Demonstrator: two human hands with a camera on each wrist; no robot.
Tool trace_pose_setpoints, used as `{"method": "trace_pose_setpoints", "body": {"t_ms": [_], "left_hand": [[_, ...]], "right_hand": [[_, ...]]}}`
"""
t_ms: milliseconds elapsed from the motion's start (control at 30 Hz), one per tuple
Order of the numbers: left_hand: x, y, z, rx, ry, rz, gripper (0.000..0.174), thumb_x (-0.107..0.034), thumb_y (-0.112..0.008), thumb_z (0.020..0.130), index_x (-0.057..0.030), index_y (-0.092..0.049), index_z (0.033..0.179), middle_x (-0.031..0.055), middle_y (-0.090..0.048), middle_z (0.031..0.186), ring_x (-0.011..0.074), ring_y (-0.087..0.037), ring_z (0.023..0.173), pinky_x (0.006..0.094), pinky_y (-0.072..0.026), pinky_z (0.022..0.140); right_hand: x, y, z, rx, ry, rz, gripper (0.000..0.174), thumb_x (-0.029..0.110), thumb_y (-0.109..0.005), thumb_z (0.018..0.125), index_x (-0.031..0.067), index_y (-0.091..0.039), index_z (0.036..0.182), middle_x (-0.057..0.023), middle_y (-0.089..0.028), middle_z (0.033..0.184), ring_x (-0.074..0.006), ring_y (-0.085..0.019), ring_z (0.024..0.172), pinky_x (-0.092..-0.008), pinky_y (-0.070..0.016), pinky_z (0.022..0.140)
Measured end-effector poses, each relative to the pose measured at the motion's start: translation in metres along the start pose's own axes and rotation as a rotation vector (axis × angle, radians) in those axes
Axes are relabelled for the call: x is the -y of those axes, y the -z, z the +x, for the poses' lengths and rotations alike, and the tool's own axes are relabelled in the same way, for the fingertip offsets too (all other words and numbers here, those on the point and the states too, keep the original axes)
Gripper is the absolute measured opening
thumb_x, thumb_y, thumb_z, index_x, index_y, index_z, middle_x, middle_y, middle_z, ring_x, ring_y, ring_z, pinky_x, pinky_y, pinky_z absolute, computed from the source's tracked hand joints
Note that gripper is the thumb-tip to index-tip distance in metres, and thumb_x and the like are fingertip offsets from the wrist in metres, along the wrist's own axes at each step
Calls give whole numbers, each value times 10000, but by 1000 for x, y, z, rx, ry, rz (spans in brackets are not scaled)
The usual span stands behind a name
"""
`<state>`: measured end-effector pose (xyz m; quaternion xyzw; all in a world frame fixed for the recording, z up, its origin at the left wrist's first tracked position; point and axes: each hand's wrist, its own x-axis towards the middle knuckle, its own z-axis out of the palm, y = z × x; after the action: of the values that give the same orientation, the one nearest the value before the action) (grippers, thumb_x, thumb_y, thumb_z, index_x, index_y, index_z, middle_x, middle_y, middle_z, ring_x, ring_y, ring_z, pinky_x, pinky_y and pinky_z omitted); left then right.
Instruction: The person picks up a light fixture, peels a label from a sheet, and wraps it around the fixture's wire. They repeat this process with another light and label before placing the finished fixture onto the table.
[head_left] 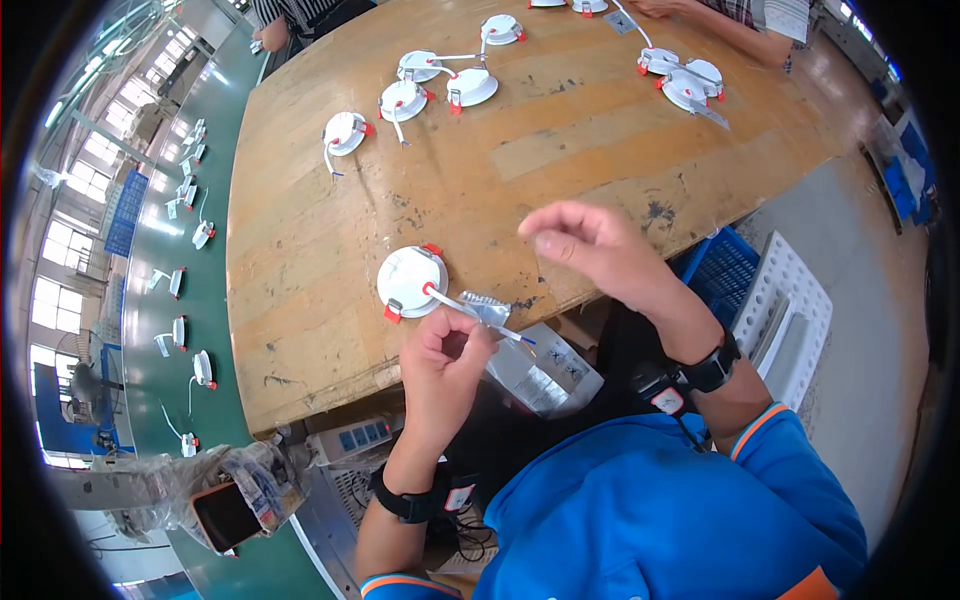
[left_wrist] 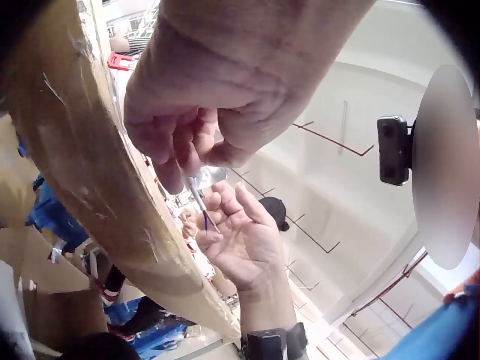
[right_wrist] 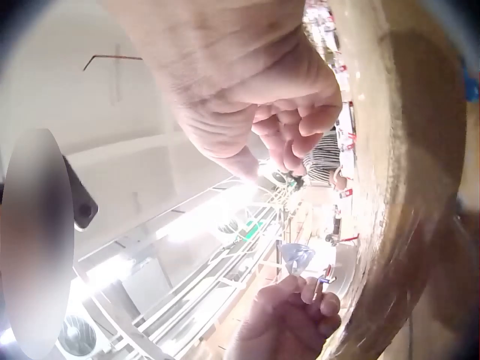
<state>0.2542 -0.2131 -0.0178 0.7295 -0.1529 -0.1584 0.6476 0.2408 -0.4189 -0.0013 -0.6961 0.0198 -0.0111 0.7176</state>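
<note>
A round white downlight (head_left: 412, 278) with red-tipped spring clips lies near the table's front edge. From its red grommet runs a white cable (head_left: 452, 302), and my left hand (head_left: 445, 368) pinches it between thumb and fingers close to the far end. Blue and brown wire ends (left_wrist: 208, 220) stick out past those fingers. Beside the cable is a small silvery tag (head_left: 485, 306). My right hand (head_left: 600, 252) hovers to the right over the table edge, fingers loosely bent, with nothing in it. In the right wrist view its thumb stands apart from the fingers (right_wrist: 289, 139).
More downlights (head_left: 472, 88) lie farther back on the wooden table (head_left: 560, 160), some in clusters. An open box (head_left: 545, 380) sits below the edge at my lap. Blue crate (head_left: 722, 262) and white perforated rack (head_left: 785, 310) stand right. Left runs a green conveyor (head_left: 150, 300) carrying lamps.
</note>
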Motion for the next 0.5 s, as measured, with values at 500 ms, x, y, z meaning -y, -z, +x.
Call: {"method": "trace_pose_setpoints", "body": {"t_ms": [500], "left_hand": [[-2, 0, 4, 80, -16, 3, 83, -42, -484, 847, -11, -519, 778, 40, -587, 738, 90, -557, 685, 217, -440, 649]], "right_hand": [[-7, -25, -1, 52, 343, -397, 90, 92, -667, 725, 25, -623, 766, -46, -527, 715, -145, -512, 668, -283, -405, 580]]}}
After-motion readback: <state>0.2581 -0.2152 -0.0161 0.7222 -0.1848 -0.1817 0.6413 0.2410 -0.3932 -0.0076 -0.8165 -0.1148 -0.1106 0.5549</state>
